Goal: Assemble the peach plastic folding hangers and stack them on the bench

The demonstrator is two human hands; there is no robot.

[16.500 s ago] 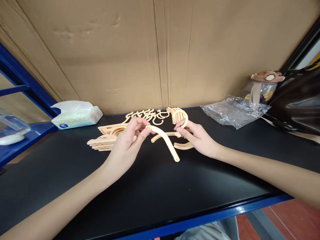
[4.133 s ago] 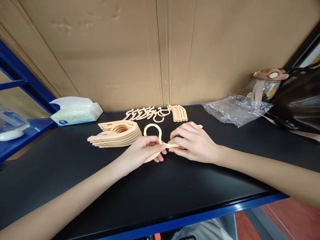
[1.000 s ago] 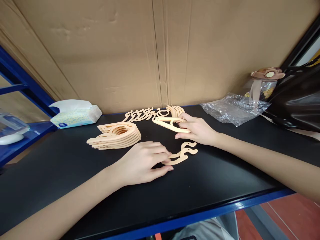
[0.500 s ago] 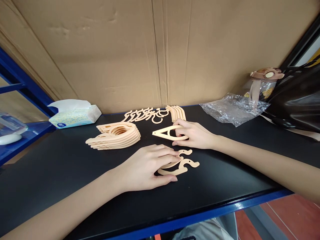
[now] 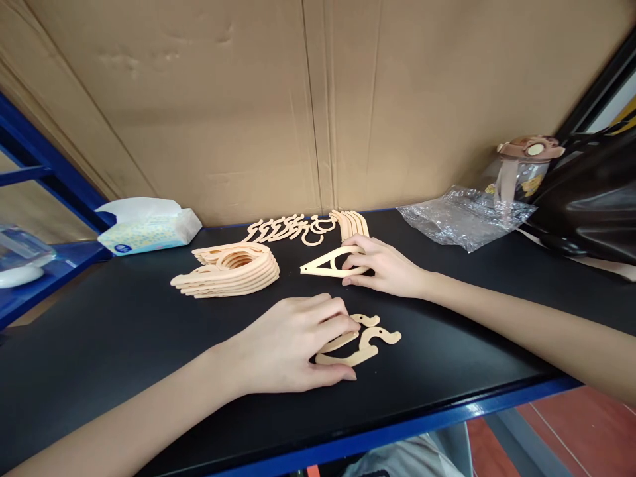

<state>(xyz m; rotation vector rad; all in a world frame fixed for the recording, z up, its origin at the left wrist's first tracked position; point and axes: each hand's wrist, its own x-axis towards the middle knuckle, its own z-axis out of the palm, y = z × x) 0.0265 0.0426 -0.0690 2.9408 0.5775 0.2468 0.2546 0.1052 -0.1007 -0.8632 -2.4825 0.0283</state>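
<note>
Right hand [image 5: 385, 266] has its fingers closed on a cream frame's wide end; left hand [image 5: 293, 344], fingers part-open, rests over hooked pieces [image 5: 356, 358].
The frame [image 5: 325, 271], on or just above the tabletop [image 5: 427, 344], looks light, stiff, perhaps slippery; its wide end should give sure hold. The blue label [image 5: 124, 250] on the tissue pack [image 5: 149, 230] is illegible.

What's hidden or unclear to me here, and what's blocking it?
All in the head view:
- Part of the farther hooked piece: covered by the left hand's fingers.
- Right end of the triangular piece: behind the right hand's fingers.
- Dark bag's far side: cut off by the right edge.
- Tissue pack's print: too small to read.
</note>
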